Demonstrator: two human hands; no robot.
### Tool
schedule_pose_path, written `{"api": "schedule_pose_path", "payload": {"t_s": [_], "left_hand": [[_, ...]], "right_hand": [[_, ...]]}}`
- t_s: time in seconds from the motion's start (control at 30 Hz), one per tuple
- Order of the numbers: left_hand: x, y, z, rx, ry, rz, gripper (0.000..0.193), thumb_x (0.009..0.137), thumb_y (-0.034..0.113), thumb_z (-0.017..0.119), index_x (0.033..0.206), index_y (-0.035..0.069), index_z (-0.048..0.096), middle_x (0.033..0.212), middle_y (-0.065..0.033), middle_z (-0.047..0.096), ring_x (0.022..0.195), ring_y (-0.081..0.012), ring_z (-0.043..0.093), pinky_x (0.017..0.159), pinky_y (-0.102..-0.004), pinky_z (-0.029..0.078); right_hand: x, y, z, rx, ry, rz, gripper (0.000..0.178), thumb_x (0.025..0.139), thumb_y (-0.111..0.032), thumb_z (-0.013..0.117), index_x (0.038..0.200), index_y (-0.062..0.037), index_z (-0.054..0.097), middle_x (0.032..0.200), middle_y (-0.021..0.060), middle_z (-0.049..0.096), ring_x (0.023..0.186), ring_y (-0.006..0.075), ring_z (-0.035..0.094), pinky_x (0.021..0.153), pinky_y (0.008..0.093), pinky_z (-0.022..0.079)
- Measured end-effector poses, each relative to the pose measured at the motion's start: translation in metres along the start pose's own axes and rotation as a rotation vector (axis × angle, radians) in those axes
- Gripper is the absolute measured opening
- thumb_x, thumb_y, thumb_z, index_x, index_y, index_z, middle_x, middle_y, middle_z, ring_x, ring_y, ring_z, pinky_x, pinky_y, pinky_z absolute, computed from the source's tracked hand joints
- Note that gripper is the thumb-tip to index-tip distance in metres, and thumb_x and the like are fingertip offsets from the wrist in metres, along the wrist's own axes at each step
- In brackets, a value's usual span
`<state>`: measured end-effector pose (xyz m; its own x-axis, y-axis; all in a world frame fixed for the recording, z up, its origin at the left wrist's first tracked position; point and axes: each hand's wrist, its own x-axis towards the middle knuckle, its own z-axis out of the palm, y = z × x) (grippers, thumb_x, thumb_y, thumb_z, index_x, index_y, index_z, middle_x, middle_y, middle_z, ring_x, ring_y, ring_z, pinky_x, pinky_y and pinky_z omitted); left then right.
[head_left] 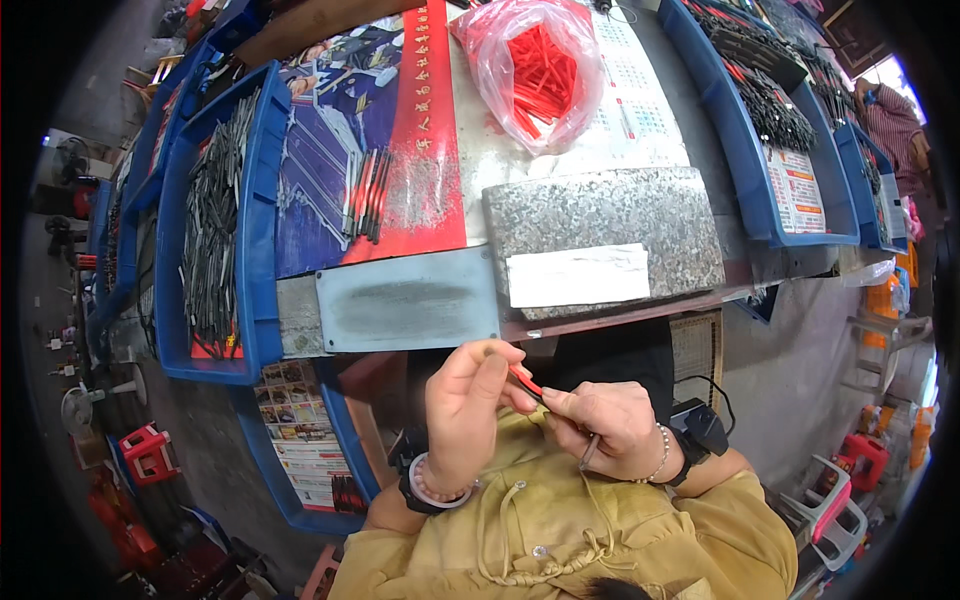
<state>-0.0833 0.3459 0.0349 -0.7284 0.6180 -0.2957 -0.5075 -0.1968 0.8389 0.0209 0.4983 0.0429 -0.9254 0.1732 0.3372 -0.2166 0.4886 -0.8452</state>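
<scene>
Above my lap, close to the table's near edge, both hands meet at a slim red-and-black strip (527, 382). My right hand (612, 425) is closed around its lower part. Below that palm a narrow grey metal end (590, 452) sticks out; whether it belongs to the strip I cannot tell. My left hand (465, 395) has its fingers curled at the strip's red upper end, which they partly hide. Several similar red-and-black strips (368, 195) lie side by side on the table, over a printed poster (435, 180).
A speckled stone block (600, 205) carries a folded white paper (578, 275), beside a grey smudged plate (408, 305). Behind stands an open plastic bag (480, 60) of red pieces. Blue bins (262, 250) of dark strips flank the table; another blue tray (290, 500) sits lower left.
</scene>
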Motion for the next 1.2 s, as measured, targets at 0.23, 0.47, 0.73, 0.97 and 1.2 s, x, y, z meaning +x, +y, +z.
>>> {"api": "schedule_pose_path", "payload": {"t_s": [0.23, 0.47, 0.73, 0.97, 1.2], "left_hand": [[-0.002, -0.001, 0.001, -0.044, -0.036, 0.024, 0.022, 0.106, 0.017, 0.050, 0.111, -0.003, 0.060, 0.095, -0.0098, 0.065, 0.073, -0.0117, 0.066, 0.069, -0.0233, 0.053], [0.001, 0.008, 0.002, -0.007, -0.069, -0.056, 0.019, 0.105, 0.011, 0.051, 0.108, -0.004, 0.061, 0.096, -0.0117, 0.066, 0.076, -0.0137, 0.068, 0.070, -0.0239, 0.055], [0.015, 0.032, -0.019, 0.409, -0.526, -0.400, 0.027, 0.103, 0.014, 0.055, 0.120, -0.004, 0.067, 0.088, -0.0041, 0.069, 0.074, -0.0076, 0.063, 0.068, -0.0230, 0.052], [0.030, 0.049, -0.025, 0.612, -0.408, -0.254, 0.026, 0.103, 0.018, 0.056, 0.107, -0.003, 0.070, 0.072, 0.0035, 0.058, 0.060, -0.0025, 0.049, 0.055, -0.0203, 0.041], [0.076, 0.059, -0.038, 0.841, -0.305, -0.065, 0.027, 0.100, 0.017, 0.057, 0.098, -0.005, 0.071, 0.067, 0.0036, 0.055, 0.061, -0.0034, 0.044, 0.054, -0.0237, 0.036]], "right_hand": [[-0.005, 0.000, -0.013, 0.242, -0.072, 0.203, 0.032, 0.078, 0.003, 0.073, 0.109, -0.0019, 0.069, 0.065, 0.0084, 0.056, 0.052, 0.0248, 0.058, 0.048, 0.0333, 0.046], [-0.002, 0.002, -0.015, -0.041, -0.093, -0.076, 0.042, 0.073, 0.002, 0.074, 0.115, 0.0004, 0.066, 0.065, 0.0072, 0.053, 0.054, 0.0231, 0.058, 0.047, 0.0332, 0.045], [0.010, 0.011, -0.057, -0.359, -0.267, -0.379, 0.033, 0.068, -0.007, 0.070, 0.101, -0.0008, 0.071, 0.081, 0.0068, 0.063, 0.054, 0.0156, 0.056, 0.045, 0.0290, 0.047], [0.030, 0.011, -0.069, -0.289, -0.064, -0.073, 0.019, 0.093, -0.015, 0.065, 0.104, 0.0005, 0.067, 0.092, 0.0132, 0.069, 0.077, 0.0228, 0.069, 0.062, 0.0305, 0.055], [0.035, 0.020, -0.076, -0.080, 0.090, -0.020, 0.048, 0.107, -0.037, 0.042, 0.102, 0.0036, 0.067, 0.094, 0.0145, 0.070, 0.068, 0.0131, 0.059, 0.060, 0.0261, 0.048]]}}
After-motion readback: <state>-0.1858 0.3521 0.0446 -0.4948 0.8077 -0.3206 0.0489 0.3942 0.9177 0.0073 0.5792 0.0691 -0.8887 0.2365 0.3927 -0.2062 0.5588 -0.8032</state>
